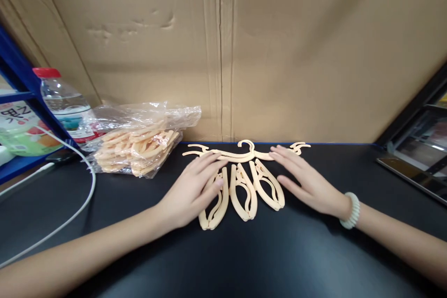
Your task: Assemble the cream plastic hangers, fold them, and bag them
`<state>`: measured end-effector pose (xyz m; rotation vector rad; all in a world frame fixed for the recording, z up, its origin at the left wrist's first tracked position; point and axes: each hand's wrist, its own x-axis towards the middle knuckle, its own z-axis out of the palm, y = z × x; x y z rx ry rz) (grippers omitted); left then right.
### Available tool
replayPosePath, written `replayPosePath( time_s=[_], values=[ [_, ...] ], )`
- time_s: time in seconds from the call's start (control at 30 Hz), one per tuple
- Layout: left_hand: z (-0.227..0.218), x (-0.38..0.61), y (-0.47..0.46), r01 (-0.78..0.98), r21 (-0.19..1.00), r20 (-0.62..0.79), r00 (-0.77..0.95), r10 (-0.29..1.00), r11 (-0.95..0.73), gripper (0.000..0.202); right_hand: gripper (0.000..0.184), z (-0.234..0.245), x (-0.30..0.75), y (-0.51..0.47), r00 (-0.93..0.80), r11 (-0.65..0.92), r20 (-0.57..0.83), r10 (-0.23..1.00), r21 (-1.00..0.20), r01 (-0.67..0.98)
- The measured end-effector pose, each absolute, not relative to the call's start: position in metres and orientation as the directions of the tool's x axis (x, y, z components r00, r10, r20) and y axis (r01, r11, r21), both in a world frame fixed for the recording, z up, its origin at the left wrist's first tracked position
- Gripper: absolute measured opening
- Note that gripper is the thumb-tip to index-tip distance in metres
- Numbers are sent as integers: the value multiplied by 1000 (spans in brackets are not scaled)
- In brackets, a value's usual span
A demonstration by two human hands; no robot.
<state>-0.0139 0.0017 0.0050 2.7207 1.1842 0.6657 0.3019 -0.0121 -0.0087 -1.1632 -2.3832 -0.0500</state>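
A cream plastic clothes hanger (237, 155) lies unfolded on the black table, its hook pointing to the back. In front of it lie three folded hangers of the same kind: a left one (223, 200), a middle one (234, 200) and a right one (277, 194). My left hand (195, 188) is spread over the unfolded hanger's left arm and partly hides the left folded hanger. My right hand (302, 179) has its fingers stretched out over the unfolded hanger's right arm, beside the right folded hanger. Neither hand grips anything.
A clear plastic bag (139, 146) of several cream hangers sits at the left back. Behind it stand a bottle with a red cap (66, 102) and a blue shelf (16, 74). A white cable (91, 186) curves across the left. Cardboard (296, 56) walls the back; a dark-framed object (415, 174) lies right.
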Motion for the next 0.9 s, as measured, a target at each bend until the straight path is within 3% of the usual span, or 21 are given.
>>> replayPosePath(
  time_s=[0.1,0.23,0.47,0.73,0.9],
  values=[
    [2,-24,22,734,233,336,555,761,-638,48,48,-17,322,13,-435,536,437,787,-137,833],
    [-3,-32,36,781,140,230,573,787,-609,49,53,-27,337,29,-389,466,348,853,-176,867],
    [-5,-34,39,780,71,214,596,774,-621,48,44,-30,337,28,-403,493,381,832,-173,853],
    [-9,-34,41,766,91,252,601,759,-637,48,21,-24,330,28,-467,598,467,751,-181,780],
    [-8,-33,42,755,82,260,614,746,-650,47,16,-21,325,27,-421,593,487,765,-279,755]
  ],
)
